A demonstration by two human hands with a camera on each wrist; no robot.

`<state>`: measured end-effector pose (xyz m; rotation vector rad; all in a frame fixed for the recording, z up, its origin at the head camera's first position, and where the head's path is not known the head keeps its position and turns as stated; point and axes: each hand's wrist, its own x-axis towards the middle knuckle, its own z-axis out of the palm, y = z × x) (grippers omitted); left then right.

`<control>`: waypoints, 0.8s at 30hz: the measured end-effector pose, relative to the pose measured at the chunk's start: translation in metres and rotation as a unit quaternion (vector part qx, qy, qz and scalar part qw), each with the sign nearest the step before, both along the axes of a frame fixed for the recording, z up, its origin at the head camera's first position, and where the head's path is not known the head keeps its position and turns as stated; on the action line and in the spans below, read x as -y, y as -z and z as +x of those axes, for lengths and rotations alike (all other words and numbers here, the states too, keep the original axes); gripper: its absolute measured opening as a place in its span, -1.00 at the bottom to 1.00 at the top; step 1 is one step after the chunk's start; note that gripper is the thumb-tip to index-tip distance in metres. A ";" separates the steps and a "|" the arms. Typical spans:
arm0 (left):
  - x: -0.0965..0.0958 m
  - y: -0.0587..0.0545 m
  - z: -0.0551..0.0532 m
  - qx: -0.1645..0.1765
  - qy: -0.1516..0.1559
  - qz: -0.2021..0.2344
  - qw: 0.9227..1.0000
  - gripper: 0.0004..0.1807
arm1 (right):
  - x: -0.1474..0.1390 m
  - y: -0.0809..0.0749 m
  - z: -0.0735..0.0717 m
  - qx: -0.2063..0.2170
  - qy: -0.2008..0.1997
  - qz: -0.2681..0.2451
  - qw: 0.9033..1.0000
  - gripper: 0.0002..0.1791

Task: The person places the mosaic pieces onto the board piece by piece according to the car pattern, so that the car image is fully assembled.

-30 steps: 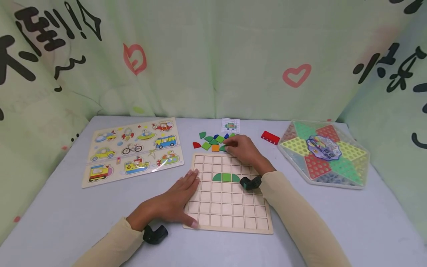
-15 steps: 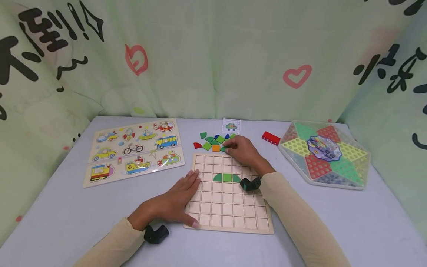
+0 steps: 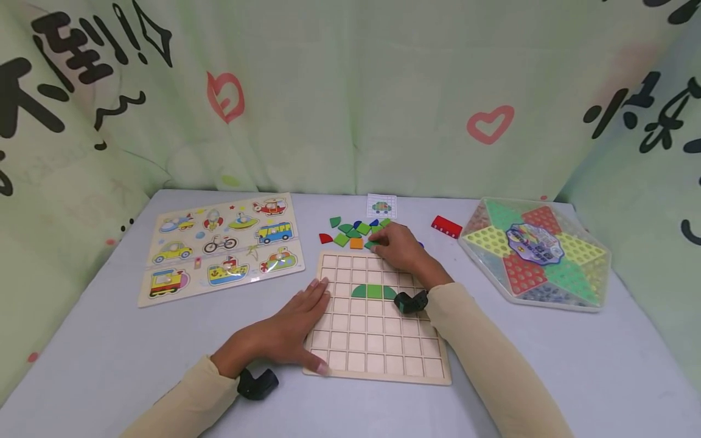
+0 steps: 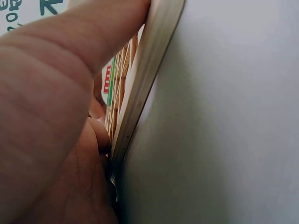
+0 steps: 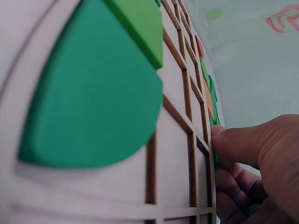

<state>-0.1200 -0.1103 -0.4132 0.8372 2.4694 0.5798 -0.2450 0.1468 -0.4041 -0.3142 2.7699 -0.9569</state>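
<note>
A wooden grid board (image 3: 378, 344) lies in the middle of the table. On its upper half, a light green square (image 3: 375, 292) sits between two dark green quarter-circle tiles (image 3: 358, 292), one of them large in the right wrist view. My left hand (image 3: 285, 331) rests along the board's left edge, fingers straight and thumb at the near corner. At the board's far edge, my right hand (image 3: 400, 246) pinches a dark green tile (image 3: 370, 244) between thumb and fingers. Its outline is mostly hidden by the fingertips.
Loose green, blue, red and orange tiles (image 3: 341, 239) lie beyond the board, before a small pattern card (image 3: 381, 206). A vehicle puzzle board (image 3: 219, 255) is at left. A red piece (image 3: 446, 227) and a hexagonal checkers box (image 3: 533, 252) are at right.
The right hand stays at the tiles with barely any movement; a bit of blue now shows at its right side. The left hand has not moved on the board.
</note>
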 end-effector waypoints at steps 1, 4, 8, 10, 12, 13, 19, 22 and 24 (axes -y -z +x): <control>0.000 0.000 0.000 0.000 -0.001 0.000 1.000 0.40 | 0.000 0.000 0.000 0.001 0.001 0.002 1.000 -0.69; 0.000 0.000 0.000 -0.001 -0.001 0.002 1.000 0.40 | -0.001 0.000 0.001 0.001 0.007 0.001 1.000 -0.70; 0.000 0.002 -0.001 -0.001 -0.001 0.004 1.000 0.40 | -0.004 0.002 0.001 -0.008 0.017 -0.017 1.000 -0.74; 0.000 0.002 -0.001 -0.001 -0.001 0.003 1.000 0.40 | -0.005 0.002 0.002 -0.017 0.019 -0.026 0.999 -0.76; 0.001 0.002 -0.001 -0.001 -0.002 0.002 1.000 0.40 | -0.007 0.002 0.002 -0.023 0.019 -0.035 0.999 -0.78; 0.001 0.002 -0.001 -0.001 -0.002 0.003 1.000 0.40 | -0.008 0.001 0.003 -0.027 0.018 -0.039 0.999 -0.79; 0.001 0.002 0.000 0.000 0.003 0.007 1.000 0.40 | -0.013 0.002 0.005 -0.017 0.029 -0.053 0.998 -0.83; 0.001 0.001 0.000 -0.002 0.002 0.005 1.000 0.40 | -0.015 0.002 0.005 -0.008 0.035 -0.056 0.998 -0.83; 0.001 0.001 0.001 -0.002 0.001 0.005 1.000 0.40 | -0.015 0.002 0.006 -0.010 0.036 -0.058 0.998 -0.83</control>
